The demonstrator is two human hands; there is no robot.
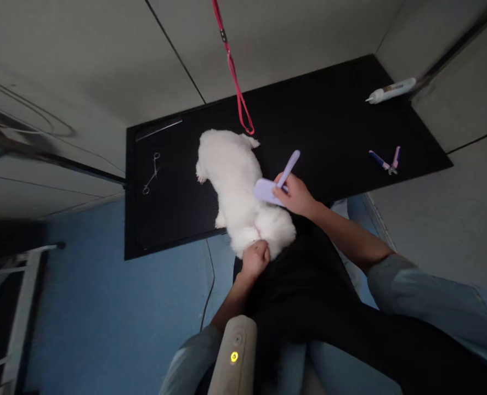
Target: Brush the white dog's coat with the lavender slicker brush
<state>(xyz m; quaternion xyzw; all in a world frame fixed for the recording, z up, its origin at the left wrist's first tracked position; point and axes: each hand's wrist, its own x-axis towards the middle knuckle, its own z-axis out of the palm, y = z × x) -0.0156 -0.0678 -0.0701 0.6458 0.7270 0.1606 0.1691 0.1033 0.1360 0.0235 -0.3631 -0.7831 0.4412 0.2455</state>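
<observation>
right hand (295, 195): fingers clenched on brush (273, 185), head flat on dog's back to work the coat | left hand (256, 258): fingers closed in fur at dog's (237, 186) near end, steadying it | dog on black bench (329, 126), red leash (235, 77) holding it in place

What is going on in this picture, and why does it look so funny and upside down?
The camera sits on a person's head and looks down, so you see their own arms. A small white dog lies on a black table. The right hand holds a purple brush on the dog's fur. The left hand has a grip on the fur at the dog's near end. A red leash hangs down. Scissors, clippers and a white bottle lie on the table.
</observation>
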